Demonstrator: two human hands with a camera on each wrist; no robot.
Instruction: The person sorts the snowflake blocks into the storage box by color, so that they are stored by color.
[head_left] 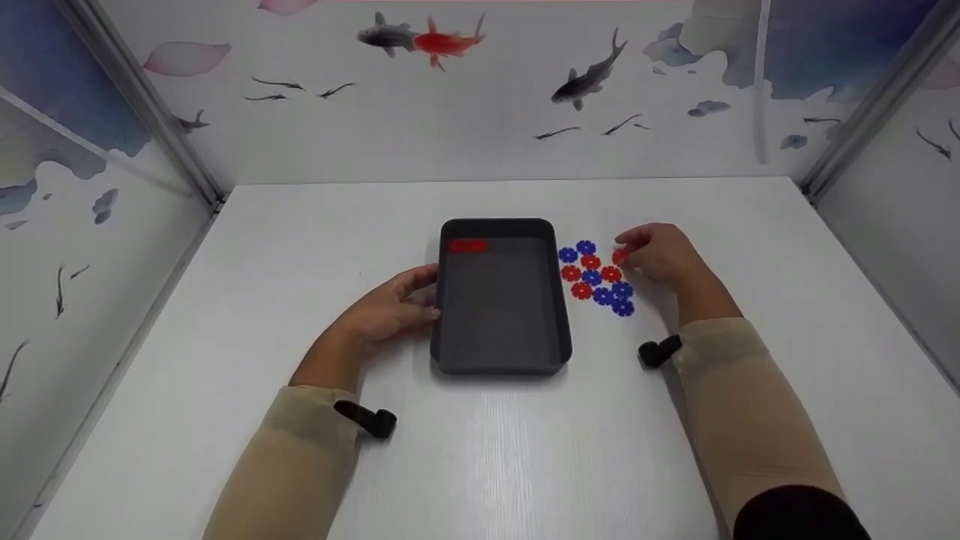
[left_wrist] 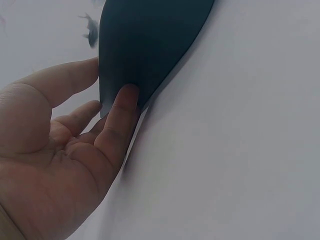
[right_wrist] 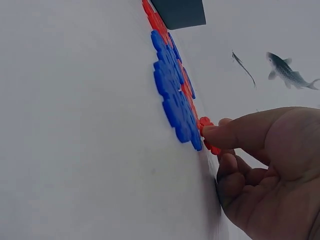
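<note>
A dark grey rectangular tray (head_left: 499, 369) lies on the white table. My left hand (head_left: 394, 307) rests against its left side, fingers extended; up close, the left wrist view has the fingertips (left_wrist: 129, 95) on the tray's outer wall. Red flower-shaped discs (head_left: 466, 246) lie inside the tray's far left corner. To the tray's right spreads a loose group of red and blue flower-shaped discs (head_left: 592, 277). At that group's far right edge, my right hand (head_left: 664, 255) pinches a red flower-shaped disc (right_wrist: 209, 135) between thumb and fingers.
Blue discs (right_wrist: 172, 95) overlap one another at the group's near right side. White printed panels with fish (head_left: 450, 41) stand behind the table and along both sides. A black wrist camera (head_left: 375, 421) juts from the left sleeve, another (head_left: 658, 352) from the right.
</note>
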